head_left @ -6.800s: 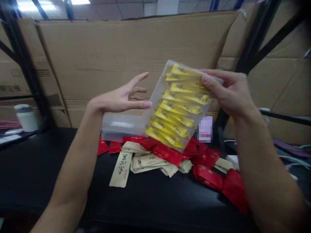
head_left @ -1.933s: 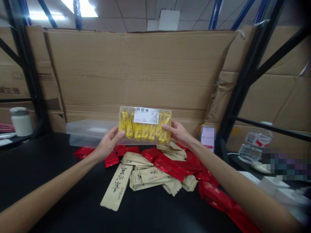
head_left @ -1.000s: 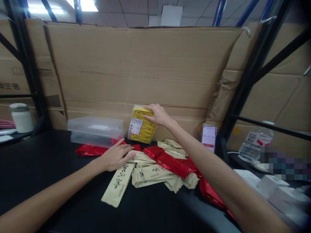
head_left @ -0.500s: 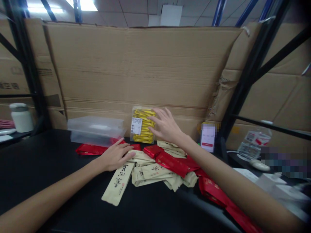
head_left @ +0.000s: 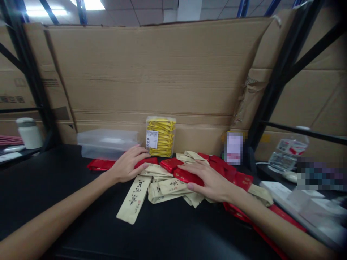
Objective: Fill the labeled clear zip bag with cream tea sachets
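Note:
A loose pile of red packets (head_left: 227,169) and cream paper packets (head_left: 165,191) lies on the black table. My left hand (head_left: 130,164), fingers spread, rests over red and cream packets at the pile's left side. Below it, one long cream packet (head_left: 134,199) with dark writing lies flat. On the pile's middle, my right hand (head_left: 210,179) lies with extended fingers over a red packet. Behind the pile, a clear box of yellow packets (head_left: 165,137) stands upright against the cardboard, apart from both hands.
A clear plastic container (head_left: 105,144) is behind my left hand. A phone (head_left: 233,148) stands at the back right. Farther right are a water bottle (head_left: 288,150) and white power strips (head_left: 282,195). A white cup (head_left: 29,133) sits at far left.
My right hand has moved down and right from the box of yellow packets onto the pile. My left hand has shifted slightly up. The view has tilted a little.

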Demonstrator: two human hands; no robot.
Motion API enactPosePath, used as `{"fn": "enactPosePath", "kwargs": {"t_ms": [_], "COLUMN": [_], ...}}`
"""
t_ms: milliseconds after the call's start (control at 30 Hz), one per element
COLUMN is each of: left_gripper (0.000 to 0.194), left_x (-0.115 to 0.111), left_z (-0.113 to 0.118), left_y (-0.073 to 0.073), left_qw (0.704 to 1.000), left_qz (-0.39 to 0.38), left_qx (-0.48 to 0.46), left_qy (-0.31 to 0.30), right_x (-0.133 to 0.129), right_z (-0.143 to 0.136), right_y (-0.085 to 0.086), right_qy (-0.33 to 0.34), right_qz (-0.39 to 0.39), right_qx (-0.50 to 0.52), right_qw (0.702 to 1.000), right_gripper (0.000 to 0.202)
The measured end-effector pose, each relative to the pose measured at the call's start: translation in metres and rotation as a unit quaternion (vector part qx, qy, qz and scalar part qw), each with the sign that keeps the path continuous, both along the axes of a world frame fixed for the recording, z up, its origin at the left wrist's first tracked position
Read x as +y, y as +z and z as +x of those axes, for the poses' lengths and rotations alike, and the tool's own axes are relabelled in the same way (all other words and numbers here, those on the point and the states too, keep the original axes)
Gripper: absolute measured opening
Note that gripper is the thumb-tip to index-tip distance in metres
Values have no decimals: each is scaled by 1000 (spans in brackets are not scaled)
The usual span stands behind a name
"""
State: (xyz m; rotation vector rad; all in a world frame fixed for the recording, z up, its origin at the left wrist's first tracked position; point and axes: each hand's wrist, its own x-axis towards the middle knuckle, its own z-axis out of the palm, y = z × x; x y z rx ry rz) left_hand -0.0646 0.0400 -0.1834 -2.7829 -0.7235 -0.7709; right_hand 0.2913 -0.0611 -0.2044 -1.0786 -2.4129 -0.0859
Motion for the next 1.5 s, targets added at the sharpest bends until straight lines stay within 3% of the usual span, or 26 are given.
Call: {"fn": "enactPosePath", "kwargs": {"t_ms": [133,233,300,367,467,633,733,900,1000,1067,1200,1233,1300,1333,1400,1500], "left_gripper": [57,86,100,96,63,50,53,53,49,48,57,57,53,47,35,29], "left_x": [12,30,45,57,60,29,10,-9,-21,-31,-55,-62,-76,-84,-97,-113], "left_z": [-28,-63,-87,-104,-114,-97,-82,-54,-30,-14,12,17,27,32,45,63], "left_y": [26,36,37,36,40,57,61,48,35,29,27,27,26,24,19,13], "left_qw": [990,974,968,971,975,952,936,929,939,939,907,900,898,898,907,909], "left_qz": [110,159,150,108,103,204,255,269,255,292,397,408,411,410,392,382], "left_qx": [-58,-74,-63,-32,-19,-107,-148,-197,-187,-156,-144,-151,-155,-156,-146,-132], "left_qy": [72,145,194,209,196,201,191,163,135,93,10,-2,-25,-36,-54,-104], "right_x": [-2,-3,-3,-4,-9,-28,-36,-13,5,8,-5,-9,-14,-16,-18,-21], "right_z": [0,-5,-8,-10,-12,-28,-42,-56,-60,-59,-41,-34,-21,-17,-12,-12], "right_y": [-4,-3,-1,0,2,-2,-6,-15,-17,-14,-3,0,8,12,22,39], "right_qy": [-10,-22,-15,-4,15,91,137,158,140,145,180,180,154,148,131,50], "right_qz": [40,97,130,157,198,267,252,186,167,176,176,157,46,-32,-192,-306], "right_qx": [-6,2,-3,-10,-21,-39,-70,-153,-168,-162,-58,7,162,251,415,570], "right_qw": [999,995,991,987,980,959,955,958,961,960,966,971,973,956,879,761], "right_gripper": [86,76,63,53,41,18,32,39,41,39,37,42,63,75,86,58]}}
